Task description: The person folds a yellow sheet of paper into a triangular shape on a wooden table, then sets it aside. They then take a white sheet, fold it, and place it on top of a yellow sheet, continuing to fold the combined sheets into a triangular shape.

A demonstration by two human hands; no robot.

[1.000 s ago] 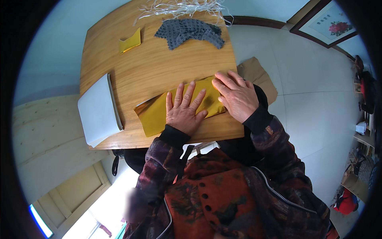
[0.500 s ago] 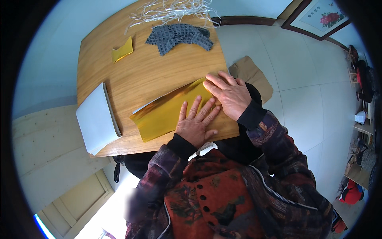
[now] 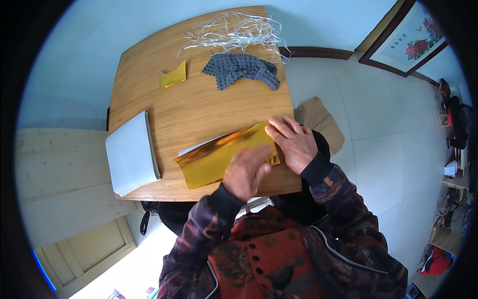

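Observation:
A folded sheet of shiny gold paper point(image 3: 211, 167) lies slantwise near the front edge of the table, its pale underside showing along the far edge. My right hand point(image 3: 296, 147) rests flat with fingers stretched over the paper's right end. Over the right half of the paper is my left hand point(image 3: 246, 172), turned partly on its side. Its fingers look stretched out but are smeared by motion, and whether they touch the paper I cannot tell.
A stack of white-backed sheets point(image 3: 132, 157) lies at the table's left edge. Farther back are a small folded gold piece point(image 3: 173, 77), a grey textured cloth point(image 3: 241, 70) and tangled clear strips point(image 3: 234, 35). Brown paper point(image 3: 321, 122) sits beyond the table's right edge.
My left hand has lifted from lying flat with spread fingers and turned on its side. My right hand keeps its place on the paper. The whole view has shifted, so the table sits lower.

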